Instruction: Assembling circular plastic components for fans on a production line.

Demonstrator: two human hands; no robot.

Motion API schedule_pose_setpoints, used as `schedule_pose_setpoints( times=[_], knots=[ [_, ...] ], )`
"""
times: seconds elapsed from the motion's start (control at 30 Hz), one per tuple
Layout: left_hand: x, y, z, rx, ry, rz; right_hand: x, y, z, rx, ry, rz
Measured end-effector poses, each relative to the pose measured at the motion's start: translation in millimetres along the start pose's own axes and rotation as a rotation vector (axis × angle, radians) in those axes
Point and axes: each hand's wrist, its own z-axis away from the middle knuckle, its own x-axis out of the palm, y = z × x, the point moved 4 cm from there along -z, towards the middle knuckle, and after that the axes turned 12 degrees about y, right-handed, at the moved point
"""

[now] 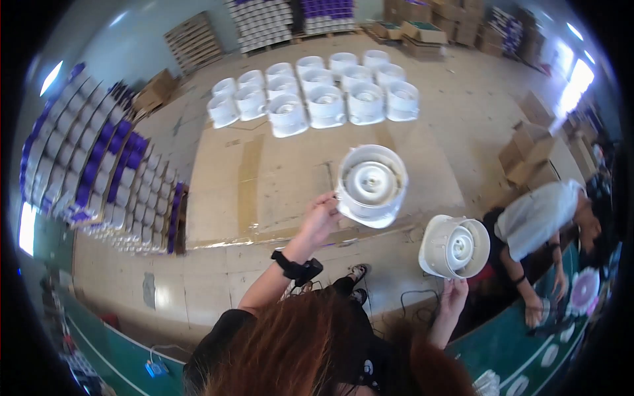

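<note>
My left hand (320,219) grips the lower left edge of a white round plastic housing (372,185), held over the near edge of the cardboard-covered table (297,185). Its open top faces up and shows a round inner hub. My right hand (454,298) pinches the lower rim of a second white housing (432,247), tilted on its side beyond the table's near right corner. Several similar white housings (288,115) stand in rows at the far side of the table.
Tall stacks of white and purple parts (99,152) stand at the left. A co-worker (541,218) bends over a green work surface (498,343) at the right, near open cardboard boxes (541,155). A wooden pallet (193,43) leans on the back wall.
</note>
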Motion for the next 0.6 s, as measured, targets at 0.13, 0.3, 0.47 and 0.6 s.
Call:
schedule_pose_setpoints(
  times=[0.13,0.3,0.47,0.6],
  knots=[
    [-104,58,2,0.213,0.282,0.097,75,61,-22,0.179,-0.092,0.034],
    [-223,122,14,0.317,0.444,0.068,170,132,-13,0.369,-0.112,0.141],
    [-281,192,26,0.258,0.514,0.23,247,208,-10,0.615,-0.207,0.243],
    [-319,256,9,0.242,0.471,0.15,329,257,-6,0.648,-0.183,0.308]
  ],
)
